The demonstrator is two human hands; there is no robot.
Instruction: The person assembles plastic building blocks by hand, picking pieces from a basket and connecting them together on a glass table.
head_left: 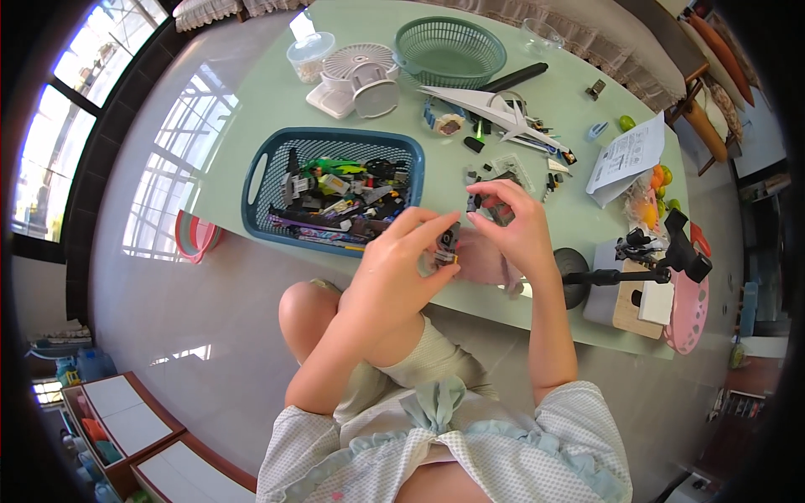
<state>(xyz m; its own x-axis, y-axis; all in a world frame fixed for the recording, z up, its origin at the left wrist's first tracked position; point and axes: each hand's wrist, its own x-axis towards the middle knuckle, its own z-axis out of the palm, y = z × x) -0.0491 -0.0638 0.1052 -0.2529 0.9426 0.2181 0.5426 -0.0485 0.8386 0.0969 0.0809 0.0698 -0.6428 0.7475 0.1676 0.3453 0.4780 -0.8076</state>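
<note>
My left hand (390, 267) pinches a small grey and black building-brick assembly (447, 243) with a bit of yellow at its lower end. Close by on the right, my right hand (518, 226) holds a small dark grey brick piece (475, 203) between thumb and fingertips. The two pieces are apart, both above the near edge of the table. Left of my hands, a blue basket (335, 134) holds a heap of loose bricks (344, 193) in black, grey, green and purple. A pink cloth (482, 261) lies beneath my hands.
Behind stand a green colander (450, 23), a small white fan (360, 63) and a lidded jar (311, 54). A white winged model (495, 109) lies mid-table among loose pieces. At right are a paper sheet (627, 159), bagged fruit (644, 205) and a black stand (620, 276).
</note>
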